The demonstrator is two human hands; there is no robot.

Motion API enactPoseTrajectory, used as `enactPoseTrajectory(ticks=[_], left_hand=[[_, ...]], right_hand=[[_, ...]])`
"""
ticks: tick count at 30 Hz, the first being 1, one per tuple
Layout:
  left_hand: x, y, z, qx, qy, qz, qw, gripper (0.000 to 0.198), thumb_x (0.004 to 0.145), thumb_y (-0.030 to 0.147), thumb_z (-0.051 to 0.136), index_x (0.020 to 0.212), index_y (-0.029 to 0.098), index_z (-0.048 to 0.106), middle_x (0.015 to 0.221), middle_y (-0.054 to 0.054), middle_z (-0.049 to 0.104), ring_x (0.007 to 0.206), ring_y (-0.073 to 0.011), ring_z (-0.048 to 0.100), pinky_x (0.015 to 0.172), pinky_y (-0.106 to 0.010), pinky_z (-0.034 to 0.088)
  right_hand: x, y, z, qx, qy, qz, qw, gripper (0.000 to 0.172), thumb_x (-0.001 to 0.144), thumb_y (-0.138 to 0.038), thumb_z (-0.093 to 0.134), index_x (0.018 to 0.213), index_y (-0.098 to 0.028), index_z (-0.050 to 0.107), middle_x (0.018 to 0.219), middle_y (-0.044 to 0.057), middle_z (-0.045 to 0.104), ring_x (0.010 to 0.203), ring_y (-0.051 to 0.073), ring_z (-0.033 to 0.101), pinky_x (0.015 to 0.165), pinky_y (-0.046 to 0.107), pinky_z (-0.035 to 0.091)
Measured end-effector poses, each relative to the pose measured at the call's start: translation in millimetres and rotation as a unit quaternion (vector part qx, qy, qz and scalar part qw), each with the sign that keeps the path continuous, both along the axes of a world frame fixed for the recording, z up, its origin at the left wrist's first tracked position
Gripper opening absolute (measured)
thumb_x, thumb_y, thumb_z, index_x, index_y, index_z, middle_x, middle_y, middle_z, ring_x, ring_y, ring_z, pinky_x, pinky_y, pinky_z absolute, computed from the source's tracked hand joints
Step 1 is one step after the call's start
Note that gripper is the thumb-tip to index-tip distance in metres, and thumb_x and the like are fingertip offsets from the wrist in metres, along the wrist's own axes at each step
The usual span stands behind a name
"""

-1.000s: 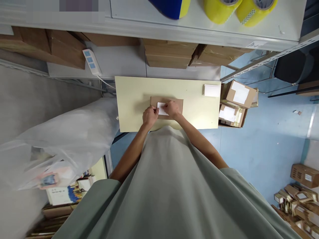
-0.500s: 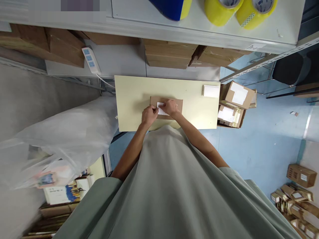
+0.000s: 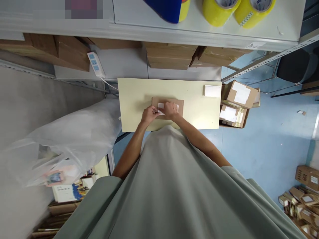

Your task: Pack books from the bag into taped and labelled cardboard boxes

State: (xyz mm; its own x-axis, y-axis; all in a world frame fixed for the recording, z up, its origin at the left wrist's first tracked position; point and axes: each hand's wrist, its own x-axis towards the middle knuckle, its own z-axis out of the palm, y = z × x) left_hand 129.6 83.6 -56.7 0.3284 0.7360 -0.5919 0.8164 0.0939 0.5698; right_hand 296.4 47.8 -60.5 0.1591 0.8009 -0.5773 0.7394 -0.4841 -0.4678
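A small flat cardboard box (image 3: 167, 100) lies on the cream tabletop in front of me, with a white paper label (image 3: 160, 105) on its upper face. My left hand (image 3: 149, 115) is at the box's left side, thumb and fingers pinched on the label's lower left edge, which looks lifted. Over the middle of the label rests my right hand (image 3: 170, 110), fingers bent and bunched against it, covering much of the paper. Its fingertips are partly hidden.
A stack of white labels (image 3: 212, 91) lies at the table's (image 3: 134, 96) back right. Cartons (image 3: 240, 94) stand beyond the right edge, a large plastic bag (image 3: 74, 129) on the left. Yellow tape rolls (image 3: 219, 15) and a power strip (image 3: 96, 64) are on the shelves behind.
My right hand has shifted slightly and lies flatter over the label, more of which shows on its right. The label's lower left edge now appears lifted in my left fingers. The view has moved a little.
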Motion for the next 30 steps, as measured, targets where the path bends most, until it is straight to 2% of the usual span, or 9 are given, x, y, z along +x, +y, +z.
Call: enactPoseTrajectory(ticks=[3, 7, 9, 12, 16, 19, 24, 27, 30], left_hand=[[0, 0, -3.1, -0.001, 0.012, 0.000, 1.000, 0.023, 0.084, 0.028, 0.090, 0.100, 0.023, 0.075, 0.093, -0.005, 0.080, 0.092, -0.0236, 0.076, 0.088, -0.034, 0.058], [-1, 0, -9.0, -0.007, 0.004, 0.011, 1.000, 0.026, 0.081, 0.026, 0.091, 0.100, 0.023, 0.074, 0.083, 0.000, 0.074, 0.084, -0.0218, 0.072, 0.085, -0.033, 0.056], [-2, 1, -11.8, -0.016, -0.008, 0.027, 0.999, 0.029, 0.078, 0.024, 0.092, 0.098, 0.023, 0.073, 0.077, 0.002, 0.070, 0.080, -0.0213, 0.070, 0.083, -0.033, 0.054], [-5, 2, -14.2, -0.037, -0.032, 0.051, 0.998, 0.032, 0.074, 0.025, 0.094, 0.098, 0.022, 0.073, 0.074, 0.004, 0.065, 0.076, -0.0201, 0.066, 0.079, -0.033, 0.053], [-4, -1, -13.6, -0.046, -0.041, 0.071, 0.996, 0.028, 0.079, 0.032, 0.090, 0.098, 0.022, 0.072, 0.078, 0.002, 0.067, 0.077, -0.0202, 0.067, 0.079, -0.033, 0.054], [3, -5, -12.4, -0.009, -0.001, 0.073, 0.997, 0.029, 0.080, 0.037, 0.091, 0.092, 0.023, 0.068, 0.084, -0.001, 0.072, 0.085, -0.0227, 0.070, 0.083, -0.035, 0.054], [13, -9, -12.3, 0.001, 0.044, 0.084, 0.995, 0.030, 0.080, 0.036, 0.091, 0.089, 0.024, 0.065, 0.085, -0.001, 0.073, 0.086, -0.0229, 0.072, 0.084, -0.035, 0.055], [16, -10, -11.3, -0.006, 0.054, 0.107, 0.993, 0.030, 0.079, 0.035, 0.091, 0.089, 0.023, 0.065, 0.086, -0.001, 0.072, 0.087, -0.0229, 0.072, 0.083, -0.034, 0.056], [22, -14, -9.8, 0.009, 0.074, 0.119, 0.990, 0.036, 0.078, 0.040, 0.094, 0.090, 0.024, 0.064, 0.088, -0.001, 0.073, 0.091, -0.0238, 0.072, 0.083, -0.034, 0.055]], right_hand=[[-1, -12, 4.4, 0.005, -0.023, 0.061, 0.998, 0.029, 0.108, -0.036, 0.076, 0.129, -0.015, 0.073, 0.136, 0.023, 0.078, 0.126, 0.036, 0.076, 0.111, 0.043, 0.057], [4, -21, 10.8, 0.029, 0.005, 0.112, 0.993, 0.019, 0.109, -0.021, 0.071, 0.127, -0.014, 0.070, 0.143, 0.021, 0.073, 0.125, 0.029, 0.074, 0.113, 0.039, 0.055], [11, -26, 13.6, 0.015, 0.013, 0.107, 0.994, 0.021, 0.107, -0.020, 0.073, 0.127, -0.015, 0.069, 0.143, 0.019, 0.073, 0.124, 0.028, 0.074, 0.111, 0.038, 0.056], [31, -37, 17.2, -0.028, 0.010, 0.064, 0.998, 0.025, 0.105, -0.025, 0.077, 0.129, -0.017, 0.070, 0.137, 0.016, 0.077, 0.121, 0.028, 0.075, 0.106, 0.037, 0.058], [69, -54, 19.0, -0.074, -0.010, 0.007, 0.997, 0.014, 0.109, -0.031, 0.072, 0.116, -0.020, 0.078, 0.124, 0.014, 0.082, 0.118, 0.029, 0.076, 0.102, 0.037, 0.059], [92, -54, 16.7, -0.087, -0.023, -0.034, 0.995, 0.023, 0.111, -0.039, 0.068, 0.112, -0.019, 0.081, 0.120, 0.018, 0.083, 0.118, 0.033, 0.078, 0.099, 0.039, 0.061], [109, -30, 10.3, -0.081, -0.023, -0.071, 0.994, 0.049, 0.116, -0.056, 0.058, 0.128, -0.013, 0.078, 0.125, 0.023, 0.082, 0.123, 0.036, 0.078, 0.101, 0.042, 0.061], [104, -24, 8.3, -0.063, -0.026, -0.037, 0.997, 0.050, 0.117, -0.054, 0.056, 0.134, -0.011, 0.077, 0.131, 0.026, 0.081, 0.127, 0.035, 0.078, 0.105, 0.042, 0.060], [85, -31, 7.0, -0.039, -0.026, 0.033, 0.998, 0.049, 0.120, -0.050, 0.051, 0.134, -0.011, 0.078, 0.129, 0.028, 0.081, 0.127, 0.035, 0.078, 0.106, 0.042, 0.060]])
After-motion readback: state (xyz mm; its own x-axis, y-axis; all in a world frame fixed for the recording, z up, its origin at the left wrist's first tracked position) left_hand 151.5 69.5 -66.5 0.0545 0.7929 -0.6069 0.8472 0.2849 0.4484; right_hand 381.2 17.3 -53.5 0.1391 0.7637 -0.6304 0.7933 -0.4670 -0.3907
